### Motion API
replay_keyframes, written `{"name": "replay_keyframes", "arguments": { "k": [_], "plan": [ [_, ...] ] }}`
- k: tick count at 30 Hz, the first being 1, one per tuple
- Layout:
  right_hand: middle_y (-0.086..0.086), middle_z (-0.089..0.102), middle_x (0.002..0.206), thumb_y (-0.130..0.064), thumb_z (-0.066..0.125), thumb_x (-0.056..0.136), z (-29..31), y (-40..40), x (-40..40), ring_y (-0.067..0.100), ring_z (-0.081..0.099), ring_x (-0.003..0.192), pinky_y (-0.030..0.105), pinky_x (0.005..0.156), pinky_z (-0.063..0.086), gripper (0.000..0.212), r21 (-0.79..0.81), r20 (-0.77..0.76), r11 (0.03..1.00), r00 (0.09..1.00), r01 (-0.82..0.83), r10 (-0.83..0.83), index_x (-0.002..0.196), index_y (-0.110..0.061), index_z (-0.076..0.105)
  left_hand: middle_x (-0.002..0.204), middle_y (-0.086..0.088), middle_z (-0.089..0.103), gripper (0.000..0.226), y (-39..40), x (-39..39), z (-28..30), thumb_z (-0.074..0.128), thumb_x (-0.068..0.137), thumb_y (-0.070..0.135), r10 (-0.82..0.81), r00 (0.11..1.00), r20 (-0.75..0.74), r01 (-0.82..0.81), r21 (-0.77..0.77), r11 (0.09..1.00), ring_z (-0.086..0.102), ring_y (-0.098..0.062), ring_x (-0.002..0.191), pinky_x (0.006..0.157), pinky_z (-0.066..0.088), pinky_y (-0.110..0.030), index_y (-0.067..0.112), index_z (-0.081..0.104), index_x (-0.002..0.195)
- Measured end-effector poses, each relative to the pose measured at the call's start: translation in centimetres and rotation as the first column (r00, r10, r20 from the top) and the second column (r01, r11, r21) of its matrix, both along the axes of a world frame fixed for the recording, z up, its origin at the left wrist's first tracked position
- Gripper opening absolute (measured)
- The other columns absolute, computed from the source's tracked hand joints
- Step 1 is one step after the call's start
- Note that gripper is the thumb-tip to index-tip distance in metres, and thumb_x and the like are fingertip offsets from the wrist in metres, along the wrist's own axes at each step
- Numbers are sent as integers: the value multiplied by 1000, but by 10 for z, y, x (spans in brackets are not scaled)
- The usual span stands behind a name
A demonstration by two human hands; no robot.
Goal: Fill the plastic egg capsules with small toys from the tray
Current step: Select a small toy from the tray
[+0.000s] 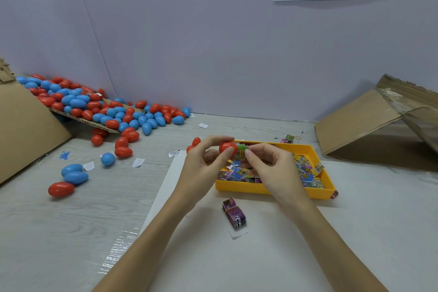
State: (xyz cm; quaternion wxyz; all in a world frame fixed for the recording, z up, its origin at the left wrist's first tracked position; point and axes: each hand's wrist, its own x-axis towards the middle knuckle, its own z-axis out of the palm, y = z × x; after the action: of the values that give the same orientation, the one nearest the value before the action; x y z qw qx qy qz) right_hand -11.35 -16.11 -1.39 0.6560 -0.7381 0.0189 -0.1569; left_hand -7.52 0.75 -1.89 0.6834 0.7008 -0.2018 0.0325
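Two cardboard boxes frame the scene, the left cardboard box [26,125] lying on its side at the left edge and the right cardboard box [369,121] tipped over at the far right of the table [71,220]. From the left one a heap of red and blue egg capsules [94,106] spills across a flap and onto the tabletop, with a few strays lying apart nearer the camera. A white sheet [355,232] covers the table's right part, and on it sits the yellow tray [272,191], holding a litter of small colourful toy packets [305,175]. Just in front of the tray lies a purple bundle of packets [234,213] on a slip of paper. Above the tray's left end, the left hand [203,163] grips a red capsule half [228,147] between curled thumb and fingers. The right hand [270,163] pinches a green toy packet [242,149] at its fingertips, one end of the packet touching the mouth of the red half; whether it sits inside cannot be told.
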Motion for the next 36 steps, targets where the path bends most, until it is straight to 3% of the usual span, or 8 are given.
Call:
{"name": "replay_keyframes", "arguments": {
  "k": [5,8,11,21,36],
  "plan": [
    [-1,79,91,-8,74,93,0,1,0,12,76,87,22,72,60,12,21,39,1000,999,-10,9,102,-17,75,102,1,78,30,1,1,0,72,96,24,49,998,30,-49,-19,999,76,-15,98,80,63,-30,30,70,125],
    [0,79,97,-6,75,92,-1,4,1,11,76,92,24,77,62,22,33,41,999,999,-22,21,111,-17,72,112,6,75,37,0,2,2,77,92,15,64,997,40,-62,-35,997,74,-12,103,83,60,-25,25,69,127],
    [0,78,100,-13,73,94,-1,7,1,11,76,94,25,78,62,20,71,64,997,998,-7,2,114,-17,70,109,7,77,31,-1,0,2,80,89,11,50,998,48,-48,-35,998,75,-10,101,82,59,-21,18,71,118],
    [-1,78,96,-19,76,91,1,6,0,11,76,91,25,76,62,14,75,136,996,988,57,-67,104,-24,73,103,18,77,27,0,-2,6,79,85,27,63,993,100,-64,5,998,74,-4,99,80,57,-16,33,73,111],
    [0,78,86,-24,72,95,-2,9,0,14,77,80,25,68,61,9,71,91,997,996,6,-12,103,-21,73,109,8,78,34,2,-1,5,79,89,13,44,990,131,-46,6,999,73,-11,105,91,58,-23,18,74,122]
  ]
}}
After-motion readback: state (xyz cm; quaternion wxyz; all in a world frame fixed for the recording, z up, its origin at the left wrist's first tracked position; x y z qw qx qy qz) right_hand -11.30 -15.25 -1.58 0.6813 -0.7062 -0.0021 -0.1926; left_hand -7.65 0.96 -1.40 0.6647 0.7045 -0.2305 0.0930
